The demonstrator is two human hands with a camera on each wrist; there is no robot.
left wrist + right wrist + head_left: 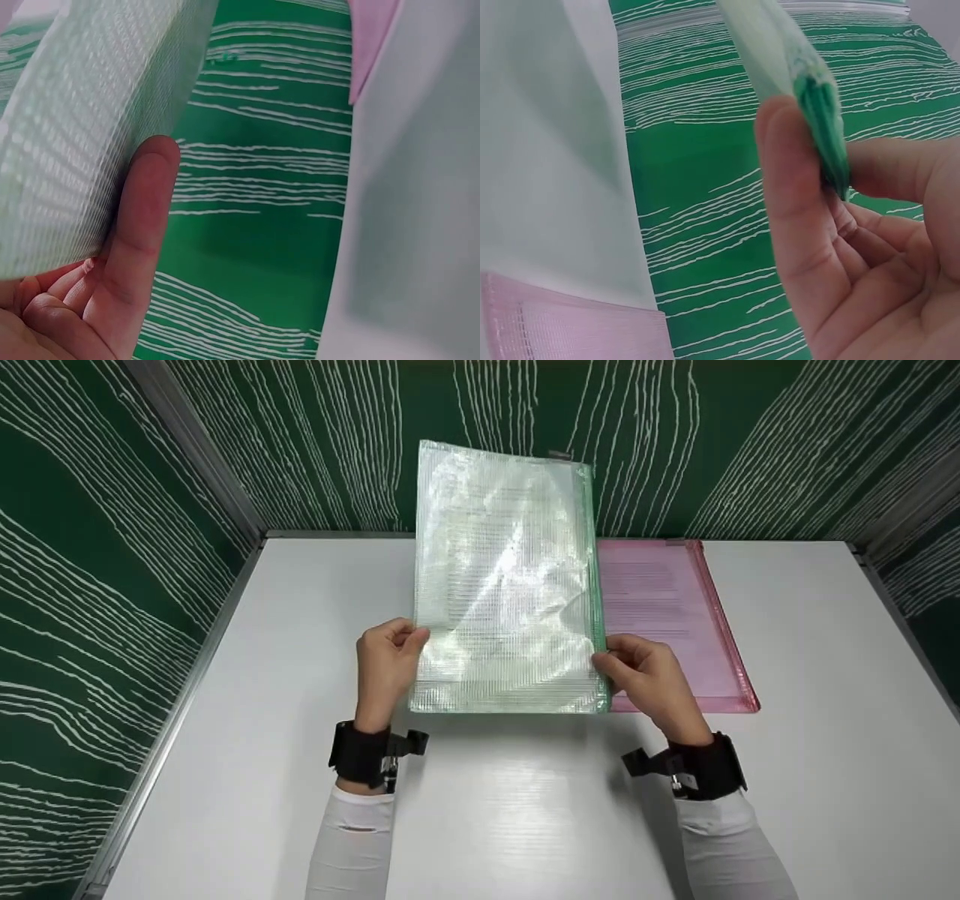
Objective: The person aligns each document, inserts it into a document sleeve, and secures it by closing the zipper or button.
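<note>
A translucent green zip pouch (510,585) with a ribbed surface and printed text showing through is held up over the table. Its green zipper edge (598,585) runs down the right side. My left hand (388,660) pinches the lower left edge between thumb and fingers. At the lower right, my right hand (649,679) pinches the zipper edge; the right wrist view shows the green strip (823,127) between thumb and fingers. Behind the pouch, a pink zip pouch (667,615) with printed text inside lies on the table, its left part hidden.
The white table (525,810) extends under both arms. Green walls with white wavy lines (315,442) stand at the back and sides, meeting the table along grey metal edges (172,705). Both wrists wear black straps (360,754) with small mounts.
</note>
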